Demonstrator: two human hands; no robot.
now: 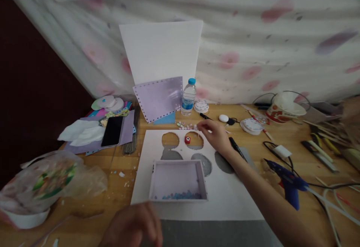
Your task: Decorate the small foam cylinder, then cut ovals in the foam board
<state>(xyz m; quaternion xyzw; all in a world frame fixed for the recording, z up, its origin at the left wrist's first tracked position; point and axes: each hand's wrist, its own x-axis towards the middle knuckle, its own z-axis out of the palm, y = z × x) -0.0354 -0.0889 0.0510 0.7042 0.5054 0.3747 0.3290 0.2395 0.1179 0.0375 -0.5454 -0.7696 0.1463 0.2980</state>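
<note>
My right hand (215,135) reaches over the white board (225,202) to a row of small pale pieces (188,126) behind it. Its fingertips are pinched together at the row's right end; whatever they hold is too small to name. My left hand (135,226) hovers low at the front edge, blurred, its fingers bent and partly hidden. Between the hands sits a shallow pale purple box (178,177), with many tiny blue and purple bits (182,195) along its near side. A small red item (187,140) lies in one of the board's round cut-outs.
A water bottle (189,97) and a purple punched sheet (160,99) stand at the back. On the left are a phone (112,130) and a plastic bag (56,183). A blue glue gun (291,183), its cord, a marker (237,148) and a paper tub (284,108) are on the right.
</note>
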